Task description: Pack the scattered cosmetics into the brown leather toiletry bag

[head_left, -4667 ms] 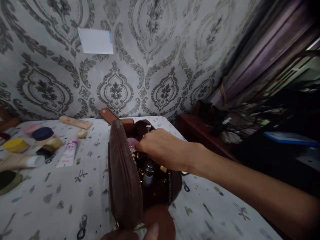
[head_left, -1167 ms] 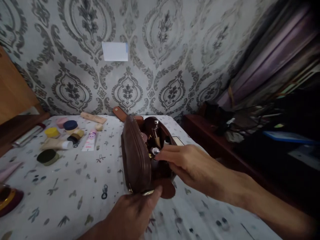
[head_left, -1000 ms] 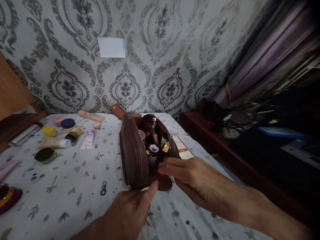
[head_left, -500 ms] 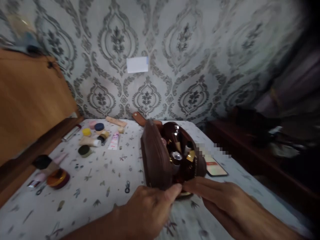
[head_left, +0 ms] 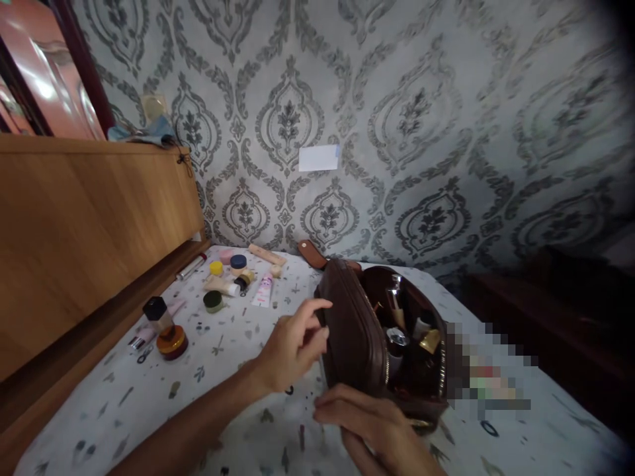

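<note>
A dark brown zipped bag stands with its top unzipped on the patterned white cloth. Inside it are a clear-topped bottle, a silver-capped bottle and a gold-capped item. Close to the bag's left side is my left hand, fingers apart and curved, holding nothing. My right hand is low in front of the bag's near end, its fingers extended to the left with nothing visible in them.
Several cosmetics lie left of the bag, including a pink-white tube, a green-lidded jar, a blue-lidded jar and an amber jar. A wooden cabinet borders the left. A pixelated item lies right.
Both hands have come away from the bag's near edge; the left rose beside its left side, the right moved to its lower front. The view has shifted, moving the scene rightward.
</note>
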A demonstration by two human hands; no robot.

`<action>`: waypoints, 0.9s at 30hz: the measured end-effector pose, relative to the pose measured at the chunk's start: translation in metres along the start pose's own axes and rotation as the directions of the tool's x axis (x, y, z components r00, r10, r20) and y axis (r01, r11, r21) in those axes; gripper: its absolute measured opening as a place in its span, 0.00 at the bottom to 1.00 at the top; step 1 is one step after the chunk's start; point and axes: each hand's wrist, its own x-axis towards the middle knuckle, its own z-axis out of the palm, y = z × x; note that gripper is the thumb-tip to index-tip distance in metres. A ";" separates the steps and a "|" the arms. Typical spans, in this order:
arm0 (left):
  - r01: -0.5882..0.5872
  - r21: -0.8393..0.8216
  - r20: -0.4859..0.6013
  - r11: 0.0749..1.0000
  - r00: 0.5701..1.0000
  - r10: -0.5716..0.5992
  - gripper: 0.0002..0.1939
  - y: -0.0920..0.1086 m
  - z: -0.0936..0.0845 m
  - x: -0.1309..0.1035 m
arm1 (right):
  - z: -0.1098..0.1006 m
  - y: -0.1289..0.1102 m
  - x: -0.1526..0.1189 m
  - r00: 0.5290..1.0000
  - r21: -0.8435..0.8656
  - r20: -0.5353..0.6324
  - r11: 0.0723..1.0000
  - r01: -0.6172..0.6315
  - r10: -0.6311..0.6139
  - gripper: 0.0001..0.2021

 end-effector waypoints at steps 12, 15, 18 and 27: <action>0.238 0.684 -0.229 0.690 0.968 -0.107 0.13 -0.114 -0.048 -0.002 | 0.106 0.034 0.066 0.895 0.502 0.141 0.749 -0.433 0.422 0.15; 0.237 0.793 -0.221 0.561 0.970 -0.098 0.13 -0.122 -0.058 -0.012 | 0.125 0.046 0.068 0.879 0.593 0.101 0.681 -0.429 0.466 0.12; 0.248 0.864 -0.226 0.438 0.969 -0.103 0.14 -0.127 -0.065 -0.014 | 0.137 0.056 0.064 0.901 0.607 0.011 0.713 -0.351 0.434 0.11; 0.447 0.880 -0.432 0.161 0.894 -0.120 0.20 -0.131 -0.094 -0.017 | 0.140 0.061 0.061 0.929 0.602 -0.027 0.748 -0.279 0.369 0.13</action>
